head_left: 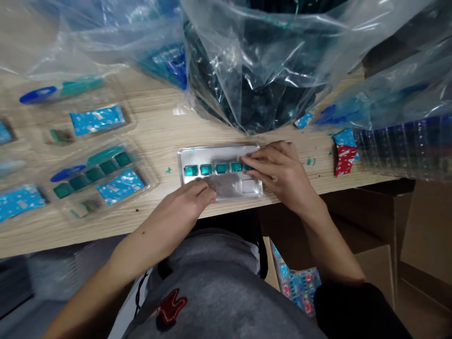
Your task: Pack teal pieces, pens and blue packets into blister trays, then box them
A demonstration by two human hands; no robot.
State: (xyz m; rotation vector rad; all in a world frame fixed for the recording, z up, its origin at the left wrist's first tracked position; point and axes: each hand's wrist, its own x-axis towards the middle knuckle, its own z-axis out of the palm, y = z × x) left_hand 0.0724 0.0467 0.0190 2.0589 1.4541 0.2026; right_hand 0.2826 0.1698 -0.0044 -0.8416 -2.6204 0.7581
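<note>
Here left hand (180, 212), right hand (278, 174) on silver tray (197, 153); five teal blocks (221, 168).

a light wood-grain table (151, 127) runs across the frame, its front edge falling toward the lower left. at centre lies a silver tray (219, 155), with 5 teal square pieces (206, 169) in a row across it. to the left sit clear blister trays (100, 172) holding teal squares, blue discs and blue printed cards. a large clear plastic bag (254, 61) of dark contents slumps at upper centre. at the right, a red and blue packet (345, 153) lies just beside a row of clear stacked trays (399, 146). small teal flecks (168, 170) dot the wood.
</note>
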